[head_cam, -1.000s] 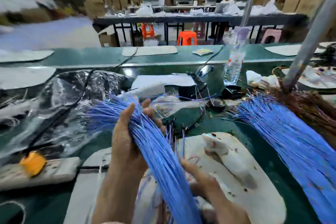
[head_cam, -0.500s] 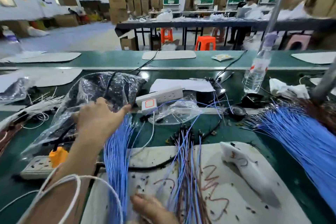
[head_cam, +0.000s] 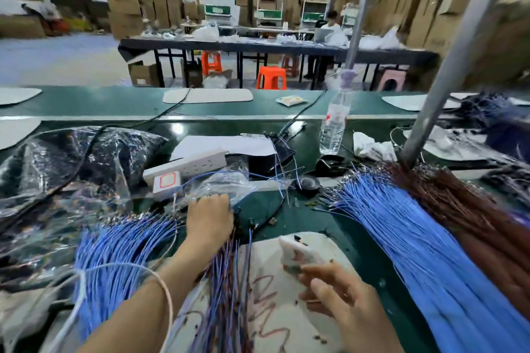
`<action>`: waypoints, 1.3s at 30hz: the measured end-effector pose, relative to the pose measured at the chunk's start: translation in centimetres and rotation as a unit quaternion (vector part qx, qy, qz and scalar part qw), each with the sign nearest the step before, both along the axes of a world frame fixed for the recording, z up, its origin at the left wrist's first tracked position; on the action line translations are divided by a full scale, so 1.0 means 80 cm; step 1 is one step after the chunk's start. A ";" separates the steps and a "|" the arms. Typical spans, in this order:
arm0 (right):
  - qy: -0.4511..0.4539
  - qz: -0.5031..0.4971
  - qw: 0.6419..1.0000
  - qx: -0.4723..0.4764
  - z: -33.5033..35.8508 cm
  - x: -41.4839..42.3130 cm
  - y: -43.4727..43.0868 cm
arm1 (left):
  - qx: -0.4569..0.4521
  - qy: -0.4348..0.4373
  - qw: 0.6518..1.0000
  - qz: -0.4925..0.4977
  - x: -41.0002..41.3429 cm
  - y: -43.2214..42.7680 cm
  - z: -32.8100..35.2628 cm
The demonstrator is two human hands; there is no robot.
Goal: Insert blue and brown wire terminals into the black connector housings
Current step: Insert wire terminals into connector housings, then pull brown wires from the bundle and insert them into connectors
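Reaching past the far edge of the white pad (head_cam: 335, 252), the left hand (head_cam: 209, 221) is curling over black connector housings (head_cam: 237, 211), seemingly fetching one; its grip I cannot tell. The right hand (head_cam: 338, 298) is hovering loose-fingered, empty, above the pad. Thin glossy blue wires (head_cam: 415, 252) and brown wires (head_cam: 473, 223) are fanning right of it; next, a terminal needs aligning.

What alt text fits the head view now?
The left hand rests by a clear plastic bag on a green bench; the right hand hovers over a white pad. Blue wires fan out on both sides, brown wires at the right.
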State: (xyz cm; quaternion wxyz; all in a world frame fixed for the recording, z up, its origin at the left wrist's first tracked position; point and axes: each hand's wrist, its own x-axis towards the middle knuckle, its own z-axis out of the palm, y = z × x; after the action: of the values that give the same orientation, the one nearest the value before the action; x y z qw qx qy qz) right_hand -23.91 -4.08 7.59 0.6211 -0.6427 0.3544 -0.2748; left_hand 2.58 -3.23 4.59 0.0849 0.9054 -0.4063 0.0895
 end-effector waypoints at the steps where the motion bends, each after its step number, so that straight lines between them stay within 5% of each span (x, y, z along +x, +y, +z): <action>1: -0.002 -0.004 1.000 0.011 -0.004 -0.005 -0.003 | -0.009 -0.014 1.000 -0.010 0.003 -0.004 0.006; 7: -0.010 -0.073 0.996 -0.041 -0.011 0.000 -0.031 | -0.156 0.007 0.983 -0.100 -0.017 -0.001 0.049; 9: -0.005 -0.073 0.991 -0.115 -0.006 0.013 -0.052 | -0.234 -0.003 0.941 -0.244 -0.045 0.009 0.070; 12: 0.025 -0.051 0.970 -0.237 0.005 0.028 -0.084 | -0.230 -0.002 0.858 -0.460 -0.084 0.027 0.099; 18: 0.021 -0.073 0.901 -0.427 0.029 0.006 -0.109 | -0.363 0.170 0.788 -0.468 -0.084 0.047 0.126; 22: 0.052 -0.120 0.869 -0.477 0.052 -0.038 -0.106 | -0.354 0.132 0.836 -0.398 -0.069 0.035 0.105; 24: 0.247 -0.112 0.864 -0.424 0.050 -0.063 -0.111 | -0.323 0.119 0.872 -0.348 -0.066 0.028 0.083; 27: 0.500 -0.055 0.810 -0.303 0.023 -0.090 -0.123 | -0.293 0.146 0.887 -0.325 -0.071 0.028 0.055; 31: 0.406 -0.096 0.872 -0.258 0.030 -0.129 -0.149 | -0.305 0.160 0.880 -0.328 -0.066 0.041 0.040; 35: 0.414 -0.302 0.804 -0.301 0.058 -0.201 -0.230 | -0.339 0.161 0.872 -0.314 -0.047 0.057 0.036; 39: 0.573 -0.217 0.776 -0.153 0.031 -0.252 -0.280 | -0.345 0.160 0.873 -0.306 -0.039 0.074 0.035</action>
State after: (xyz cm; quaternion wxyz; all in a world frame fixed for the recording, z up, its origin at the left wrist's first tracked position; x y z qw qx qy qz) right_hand -44.05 -26.47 10.10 0.1209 -0.6743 0.7277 -0.0339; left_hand -0.51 2.72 7.36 0.4791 0.6510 -0.5869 0.0474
